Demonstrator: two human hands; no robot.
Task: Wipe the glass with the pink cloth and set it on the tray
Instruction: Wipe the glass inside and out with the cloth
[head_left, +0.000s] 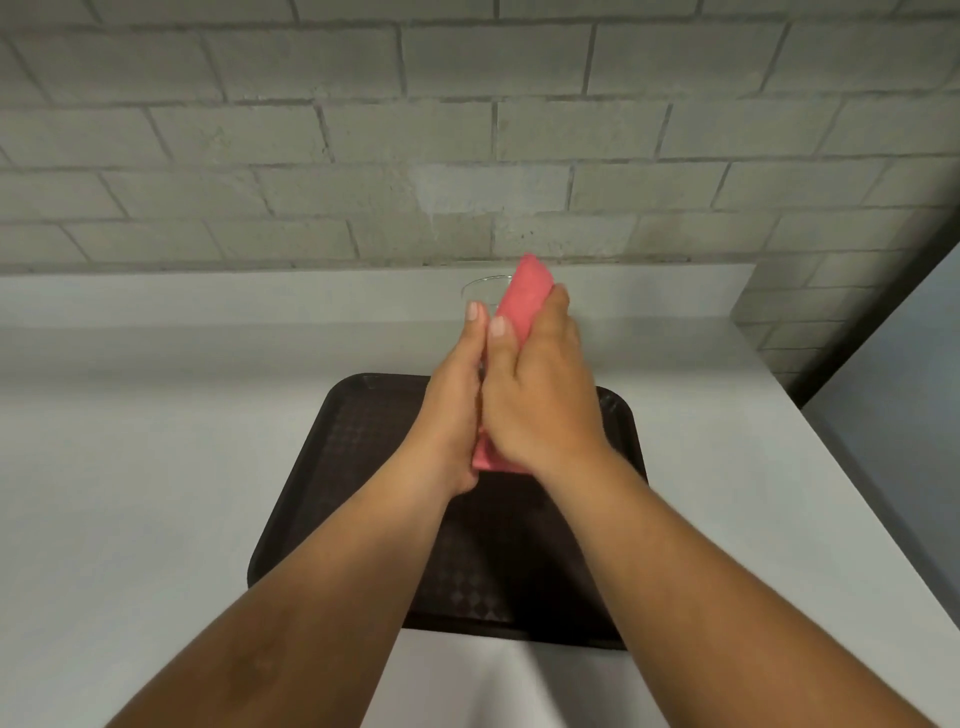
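A clear glass (480, 291) is held up above the far part of a dark brown tray (332, 467); only its rim shows past my fingers. My left hand (454, 405) grips the glass from the left. My right hand (540, 395) presses a folded pink cloth (524, 296) against the glass's right side. The cloth sticks out above my fingers and again below my palm. Most of the glass is hidden behind both hands.
The tray lies on a white counter (156, 467) that meets a grey brick wall (363, 156) at the back. The counter's right edge (852, 467) runs diagonally, with a darker gap and wall beyond it.
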